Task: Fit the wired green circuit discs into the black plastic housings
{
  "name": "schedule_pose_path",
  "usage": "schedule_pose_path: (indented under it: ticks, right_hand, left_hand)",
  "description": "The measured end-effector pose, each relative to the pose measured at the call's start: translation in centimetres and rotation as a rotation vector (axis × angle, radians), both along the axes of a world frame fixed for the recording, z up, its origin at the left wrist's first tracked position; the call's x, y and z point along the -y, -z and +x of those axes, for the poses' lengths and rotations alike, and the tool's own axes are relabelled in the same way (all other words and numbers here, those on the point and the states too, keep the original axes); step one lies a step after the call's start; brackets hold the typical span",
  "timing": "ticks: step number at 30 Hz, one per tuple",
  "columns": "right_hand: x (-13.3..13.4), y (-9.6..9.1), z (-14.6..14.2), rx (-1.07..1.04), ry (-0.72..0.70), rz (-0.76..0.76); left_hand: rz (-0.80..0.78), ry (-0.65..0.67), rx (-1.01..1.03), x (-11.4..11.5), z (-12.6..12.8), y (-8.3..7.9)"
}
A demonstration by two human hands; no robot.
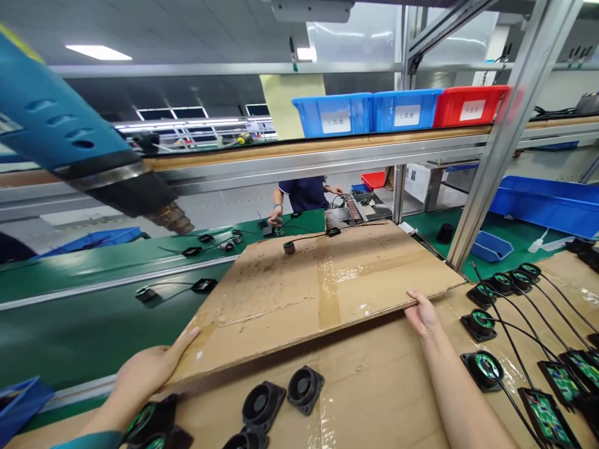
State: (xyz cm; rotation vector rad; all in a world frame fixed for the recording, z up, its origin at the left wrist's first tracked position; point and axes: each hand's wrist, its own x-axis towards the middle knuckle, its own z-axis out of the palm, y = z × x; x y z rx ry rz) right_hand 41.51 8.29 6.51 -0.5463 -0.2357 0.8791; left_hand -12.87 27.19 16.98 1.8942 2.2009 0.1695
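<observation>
Holding cardboard sheet (pixel 322 287), frame centre, above desk (pixel 384 386) | left hand (pixel 150 371) clasps lower-left corner, fingers stretched | right hand (pixel 422 313) pinches right edge | light, stiff, probably flexes; grip edges | cabled part (pixel 289 247) loose on top

Both arms reach forward, wide apart, left grip (pixel 150 368) and right grip (pixel 423 312) clamped, thumbs on top.
</observation>
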Motion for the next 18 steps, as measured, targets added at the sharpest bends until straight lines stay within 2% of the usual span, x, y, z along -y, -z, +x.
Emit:
schedule_pose_path:
  ticks: [3,5,10,13,15,18]
  right_hand:
    - [-0.8,-1.1,0.2,0.027,-0.010,-0.023]
    - [-1.3,-1.4,0.6,0.040,-0.018,-0.061]
    - [-0.6,-0.4,1.5,0.061,-0.149,-0.279]
    - [1.1,0.2,2.3,0.108,-0.290,-0.500]
    - [2.4,0.2,3.0,0.216,-0.347,-0.674]
    - [3.6,-0.6,3.6,0.467,-0.272,-0.838]
  left_hand:
    - [-0.045,-0.054,-0.030,-2.2,0.2,2.1]
    - [-0.035,-0.034,-0.050,-3.2,0.8,3.3]
    - [0.080,0.055,-0.018,-3.3,2.8,5.0]
    - [0.157,0.107,0.041,-2.6,3.7,4.9]
    - [0.185,0.154,0.093,-2.2,3.9,4.3]
    - [0.185,0.203,0.211,-0.2,3.5,2.9]
